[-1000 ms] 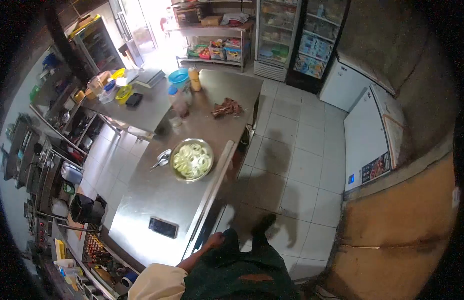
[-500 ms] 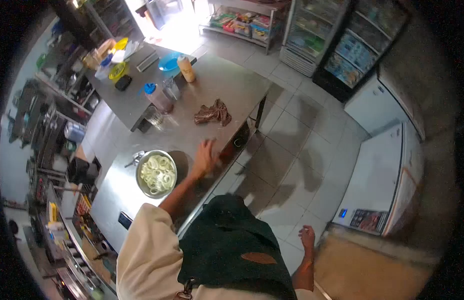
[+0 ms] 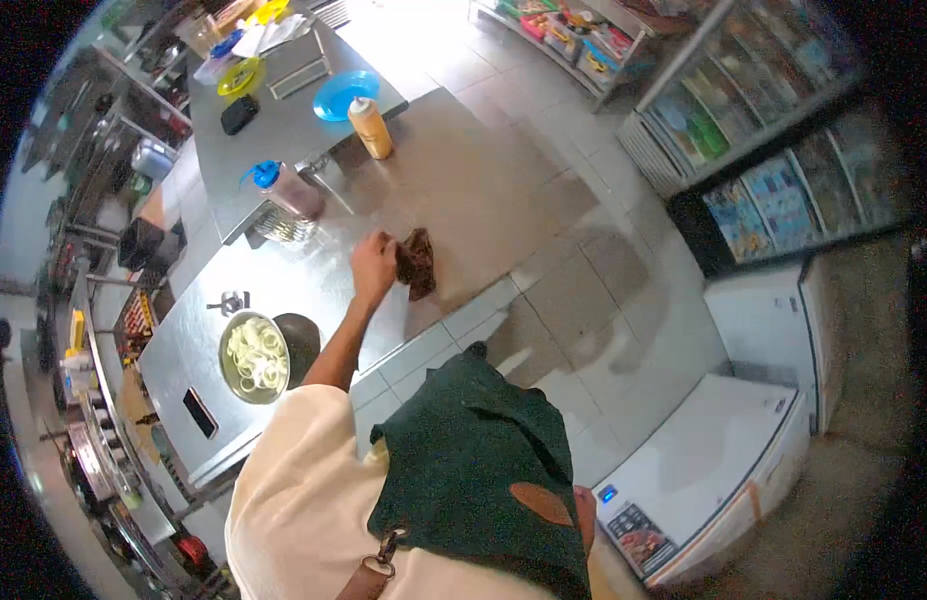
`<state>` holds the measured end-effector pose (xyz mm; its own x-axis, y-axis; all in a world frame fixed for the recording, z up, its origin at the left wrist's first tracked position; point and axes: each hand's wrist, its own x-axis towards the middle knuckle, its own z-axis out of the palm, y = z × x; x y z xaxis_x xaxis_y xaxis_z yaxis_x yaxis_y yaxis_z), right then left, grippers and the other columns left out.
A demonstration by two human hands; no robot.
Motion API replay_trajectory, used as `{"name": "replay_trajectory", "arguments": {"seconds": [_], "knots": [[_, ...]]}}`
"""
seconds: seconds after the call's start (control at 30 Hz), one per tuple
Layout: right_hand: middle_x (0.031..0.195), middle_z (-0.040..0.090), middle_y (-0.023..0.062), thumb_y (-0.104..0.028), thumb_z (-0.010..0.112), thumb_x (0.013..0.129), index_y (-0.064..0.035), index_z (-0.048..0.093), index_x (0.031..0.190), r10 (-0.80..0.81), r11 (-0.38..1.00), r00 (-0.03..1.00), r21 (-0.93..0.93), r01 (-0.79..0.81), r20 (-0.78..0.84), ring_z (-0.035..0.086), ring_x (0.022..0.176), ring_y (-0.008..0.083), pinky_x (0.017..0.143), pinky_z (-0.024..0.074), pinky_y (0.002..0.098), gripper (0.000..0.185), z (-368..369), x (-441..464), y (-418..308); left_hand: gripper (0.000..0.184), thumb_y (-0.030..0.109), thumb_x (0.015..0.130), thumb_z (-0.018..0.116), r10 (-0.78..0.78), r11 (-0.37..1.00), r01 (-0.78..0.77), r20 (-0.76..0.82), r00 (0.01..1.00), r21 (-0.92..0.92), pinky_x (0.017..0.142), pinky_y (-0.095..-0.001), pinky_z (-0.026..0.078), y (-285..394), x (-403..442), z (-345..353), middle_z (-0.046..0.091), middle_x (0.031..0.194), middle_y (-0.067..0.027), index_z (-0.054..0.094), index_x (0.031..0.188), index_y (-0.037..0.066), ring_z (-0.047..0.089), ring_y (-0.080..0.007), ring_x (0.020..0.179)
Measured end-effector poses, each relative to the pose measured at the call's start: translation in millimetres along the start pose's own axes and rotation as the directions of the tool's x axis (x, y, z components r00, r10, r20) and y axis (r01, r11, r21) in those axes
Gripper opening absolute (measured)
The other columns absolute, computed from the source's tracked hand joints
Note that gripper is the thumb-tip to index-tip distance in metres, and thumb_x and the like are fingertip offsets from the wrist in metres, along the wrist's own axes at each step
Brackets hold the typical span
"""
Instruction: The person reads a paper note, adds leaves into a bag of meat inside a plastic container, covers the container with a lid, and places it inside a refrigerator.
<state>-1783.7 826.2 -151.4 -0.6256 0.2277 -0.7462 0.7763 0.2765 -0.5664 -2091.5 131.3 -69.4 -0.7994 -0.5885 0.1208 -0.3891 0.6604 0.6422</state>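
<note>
My left hand [image 3: 375,268] reaches over the steel table, its fingers closed on the edge of a crumpled dark brown cloth [image 3: 418,265]. Most of my right hand [image 3: 585,515] is hidden behind the dark apron at my side, so its fingers do not show. Nearer me on the table, a metal bowl [image 3: 225,362] holds sliced onion rings [image 3: 259,352]. Beyond the cloth stand a squeeze bottle of yellowish sauce [image 3: 371,130] and a blue-lidded clear bottle [image 3: 287,190] with dark liquid.
A phone [image 3: 201,412] and a small metal utensil [image 3: 230,303] lie near the bowl. A blue plate [image 3: 346,97] sits farther back, by a yellow-green bowl [image 3: 241,77]. Chest freezers [image 3: 699,455] and glass-door fridges [image 3: 774,190] stand to the right across the tiled floor.
My left hand has moved forward and taken hold of the brown cloth, which is now bunched and closer to me. My right hand has gone mostly behind the apron. The view has turned.
</note>
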Motion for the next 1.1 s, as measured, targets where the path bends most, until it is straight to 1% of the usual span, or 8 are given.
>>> {"name": "replay_trajectory", "arguments": {"seconds": [0.2,0.37,0.6,0.8,0.87,0.93,1.0,1.1], "knots": [[0.096,0.072,0.0093,-0.037,0.049,0.108,-0.0062,0.063,0.123,-0.263,0.953,0.957,-0.125,0.278,0.120,0.069,0.075,0.0174,0.065,0.0530,0.0296,0.037,3,79,-241,0.016,0.011,0.096,0.060,0.286,0.935,-0.325,-0.241,0.927,-0.140,0.079,-0.0509,0.049,157,17,-32,0.067,0.104,-0.0202,0.062,0.112,0.007,0.063,-0.0450,0.095],[0.112,0.070,0.0110,-0.046,0.046,0.108,-0.0079,0.062,0.132,-0.441,0.839,0.778,-0.103,0.535,0.448,0.067,0.101,0.0203,0.082,0.0524,0.0356,0.048,37,162,-410,0.025,0.004,0.096,0.060,0.032,0.877,0.003,0.065,0.997,-0.481,0.085,-0.0415,0.053,172,2,36,0.067,0.119,-0.0182,0.061,0.121,0.006,0.067,-0.0350,0.103],[0.140,0.058,0.0138,-0.049,0.052,0.104,-0.0080,0.048,0.149,-0.290,0.825,0.449,0.458,-0.330,0.845,0.058,0.127,0.0305,0.111,0.0431,0.0422,0.061,159,136,-559,0.037,0.013,0.091,0.061,0.406,0.913,-0.352,0.369,0.836,-0.207,0.088,-0.0436,0.055,290,-60,104,0.058,0.128,-0.0133,0.053,0.126,0.007,0.065,-0.0361,0.111],[0.151,0.049,0.0178,-0.002,0.046,0.083,-0.0027,0.039,0.155,-0.490,0.871,0.575,0.401,0.286,0.655,0.055,0.132,0.0308,0.110,0.0472,0.0424,0.072,213,105,-600,0.038,0.016,0.093,0.063,0.404,0.894,-0.324,0.243,0.882,-0.311,0.090,-0.0440,0.054,271,-88,91,0.056,0.128,-0.0166,0.051,0.126,0.003,0.062,-0.0358,0.113],[0.154,0.045,0.0170,0.000,0.045,0.073,-0.0033,0.039,0.155,-0.606,0.793,0.506,0.420,0.440,0.614,0.048,0.139,0.0324,0.115,0.0419,0.0451,0.082,233,110,-597,0.035,0.020,0.099,0.062,0.175,0.935,-0.167,-0.003,0.985,-0.313,0.090,-0.0441,0.055,250,-102,72,0.059,0.127,-0.0172,0.051,0.128,0.002,0.065,-0.0364,0.109],[0.160,0.037,0.0161,-0.001,0.047,0.072,-0.0051,0.037,0.157,-0.761,0.343,0.149,0.197,0.918,0.631,0.037,0.146,0.0354,0.121,0.0327,0.0485,0.086,257,143,-591,0.032,0.021,0.102,0.062,-0.119,0.899,0.174,0.157,0.980,-0.403,0.087,-0.0438,0.057,219,-121,34,0.061,0.125,-0.0184,0.054,0.128,0.004,0.068,-0.0365,0.103],[0.165,0.029,0.0175,-0.003,0.049,0.075,-0.0069,0.030,0.160,-0.671,0.427,0.174,0.185,0.885,0.721,0.024,0.153,0.0399,0.124,0.0223,0.0533,0.087,293,155,-579,0.026,0.017,0.100,0.063,-0.292,0.870,0.287,0.051,0.955,-0.401,0.082,-0.0418,0.058,181,-154,9,0.065,0.116,-0.0176,0.059,0.123,0.005,0.071,-0.0349,0.095],[0.168,0.019,0.0229,-0.021,0.057,0.096,-0.0072,0.019,0.163,-0.620,-0.202,0.235,-0.442,0.874,0.748,0.014,0.154,0.0464,0.123,0.0182,0.0591,0.079,362,197,-537,0.019,0.013,0.100,0.064,-0.494,0.837,0.443,-0.093,0.865,-0.322,0.079,-0.0376,0.057,127,-223,-33,0.069,0.110,-0.0141,0.063,0.116,0.004,0.071,-0.0301,0.093]]}}
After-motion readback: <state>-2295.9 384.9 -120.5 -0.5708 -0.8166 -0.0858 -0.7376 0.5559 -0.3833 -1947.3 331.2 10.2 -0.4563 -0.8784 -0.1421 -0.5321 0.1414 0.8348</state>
